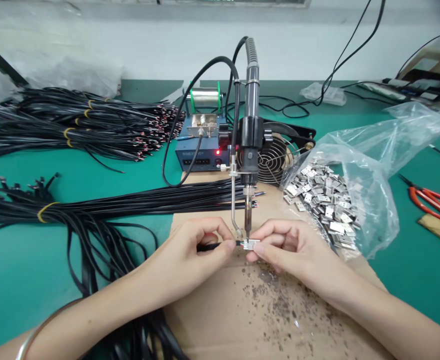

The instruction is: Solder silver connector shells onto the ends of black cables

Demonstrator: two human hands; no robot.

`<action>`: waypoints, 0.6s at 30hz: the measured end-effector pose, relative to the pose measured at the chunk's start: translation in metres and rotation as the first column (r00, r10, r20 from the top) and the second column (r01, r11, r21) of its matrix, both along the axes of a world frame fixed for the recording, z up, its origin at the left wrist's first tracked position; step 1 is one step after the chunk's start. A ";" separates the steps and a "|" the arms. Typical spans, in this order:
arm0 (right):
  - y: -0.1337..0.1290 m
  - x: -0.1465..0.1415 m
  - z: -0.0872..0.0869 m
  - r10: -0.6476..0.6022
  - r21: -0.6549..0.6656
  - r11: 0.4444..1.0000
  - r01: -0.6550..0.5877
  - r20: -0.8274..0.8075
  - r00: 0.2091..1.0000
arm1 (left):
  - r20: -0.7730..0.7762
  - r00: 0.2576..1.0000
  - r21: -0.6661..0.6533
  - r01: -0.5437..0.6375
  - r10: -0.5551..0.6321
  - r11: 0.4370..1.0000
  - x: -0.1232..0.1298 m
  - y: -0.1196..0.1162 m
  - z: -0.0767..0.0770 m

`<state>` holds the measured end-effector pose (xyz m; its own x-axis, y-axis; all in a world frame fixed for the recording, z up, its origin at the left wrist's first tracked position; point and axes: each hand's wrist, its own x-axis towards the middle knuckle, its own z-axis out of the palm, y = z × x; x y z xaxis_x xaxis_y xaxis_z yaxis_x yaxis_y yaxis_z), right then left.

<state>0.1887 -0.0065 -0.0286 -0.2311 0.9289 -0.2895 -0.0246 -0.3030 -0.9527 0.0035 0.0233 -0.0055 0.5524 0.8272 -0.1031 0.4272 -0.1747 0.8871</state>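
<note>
My left hand (211, 245) pinches a black cable (209, 247) close to its end. Between thumb and fingers, my right hand (276, 242) holds a small silver metal connector (250, 244). The cable's end meets the connector's left side, right under the tip of an upright soldering iron (248, 215). A thin metal feed tube (233, 205) comes down beside the iron and ends just above the joint. Whether the tip touches the connector is too small to tell.
A blue control box (199, 152) with a solder spool (207, 97) stands behind. Black cable bundles (103, 125) lie left. Right are a fan (274, 160), a plastic bag (381, 190) of metal connectors (327, 197) and red-handled pliers (432, 202). Spattered cardboard (212, 310) lies beneath my hands.
</note>
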 end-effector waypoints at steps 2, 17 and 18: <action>-0.001 -0.001 0.000 -0.007 -0.002 1.000 0.007 -0.005 1.000 | -0.011 1.000 0.004 -0.007 0.007 1.000 0.001 -0.001 0.000; 0.001 0.002 0.004 -0.016 -0.050 0.999 0.011 -0.104 0.994 | 0.075 0.996 -0.033 -0.044 0.046 0.998 0.001 0.002 0.000; 0.001 0.001 0.003 -0.022 -0.054 0.998 0.016 -0.115 0.993 | 0.077 0.996 -0.035 -0.043 0.046 0.998 0.001 0.002 0.000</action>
